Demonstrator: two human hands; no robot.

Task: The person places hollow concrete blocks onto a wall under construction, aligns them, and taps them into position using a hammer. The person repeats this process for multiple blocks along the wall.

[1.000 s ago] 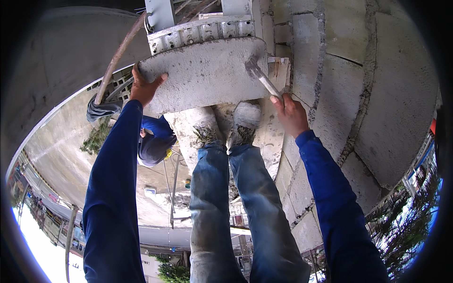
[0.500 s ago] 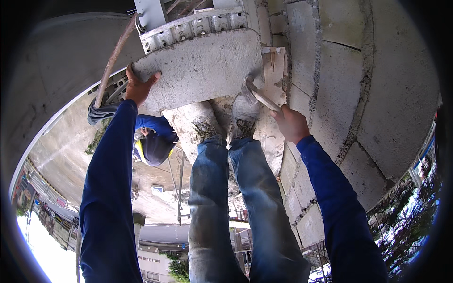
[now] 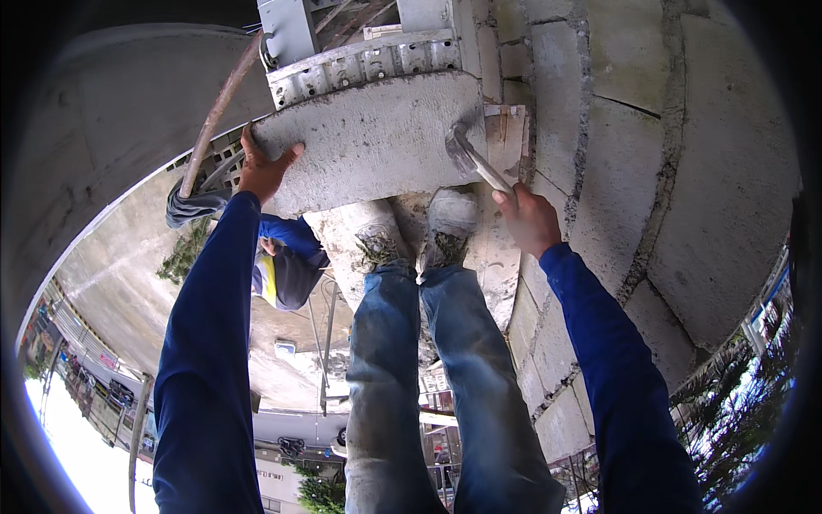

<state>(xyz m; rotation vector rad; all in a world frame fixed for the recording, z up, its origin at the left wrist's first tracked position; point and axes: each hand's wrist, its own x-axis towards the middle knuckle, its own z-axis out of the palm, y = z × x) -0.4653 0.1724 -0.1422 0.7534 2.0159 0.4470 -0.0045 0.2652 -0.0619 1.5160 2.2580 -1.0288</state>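
A wide grey concrete block [image 3: 368, 141] lies in front of my shoes, below a perforated metal channel. My left hand [image 3: 264, 174] grips its left end, with the thumb on the upper face and the fingers wrapped round the edge, partly hidden. In my right hand [image 3: 533, 224] is a hammer [image 3: 461, 156], held by its pale handle. The hammer's head is at the right end of the block's face; whether it touches the surface I cannot tell.
A wall of large grey blocks [image 3: 616, 180] with rough mortar joints rises on the right. My dusty shoes [image 3: 452, 212] stand on a narrow ledge. Far below on the left, a person in blue sleeves [image 3: 287, 265] bends over. A rusty pole [image 3: 218, 111] leans at the upper left.
The hammer's head has moved farther from me across the block's right end. My left hand keeps its grip. The whole view has shifted slightly, and the person below has moved a little.
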